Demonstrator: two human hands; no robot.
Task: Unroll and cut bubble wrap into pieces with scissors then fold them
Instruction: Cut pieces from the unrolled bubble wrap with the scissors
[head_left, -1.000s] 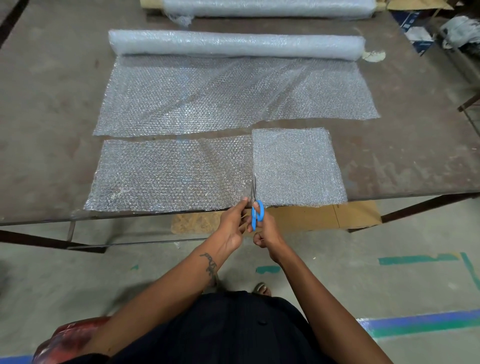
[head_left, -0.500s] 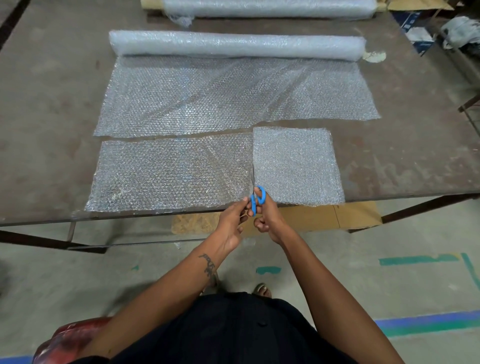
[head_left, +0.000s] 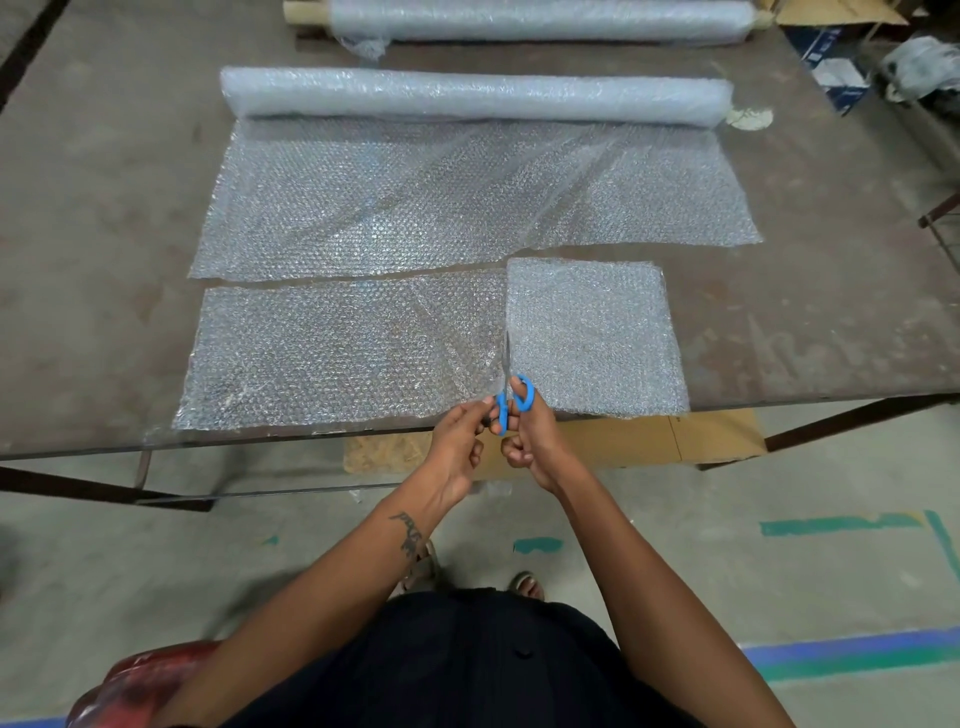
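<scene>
- right hand (head_left: 530, 436): closed through the loops of the blue scissors (head_left: 511, 397) at the near table edge (head_left: 260, 441); the blades point straight away from the person, and whether they are parted cannot be told.
- left hand (head_left: 460, 441): just beside the right, fingers pinched together on the near edge of the cut strip (head_left: 337, 353), apparently holding it taut at the mouth of the cut.
- strip geometry: its long axis runs left to right, parallel to the table edge; the line of cut crosses it, near to far.
- square piece (head_left: 592, 338): lies right of the blades, apparently folded over, touching the strip along the line of cut.
- bubble wrap roll (head_left: 478, 96): far side of the table, well apart from both hands, its unrolled sheet (head_left: 467, 208) lying between roll and strip.
- judgement: the coming snips must travel directly forward from the right hand, the nearer one, towards the strip's far edge.
</scene>
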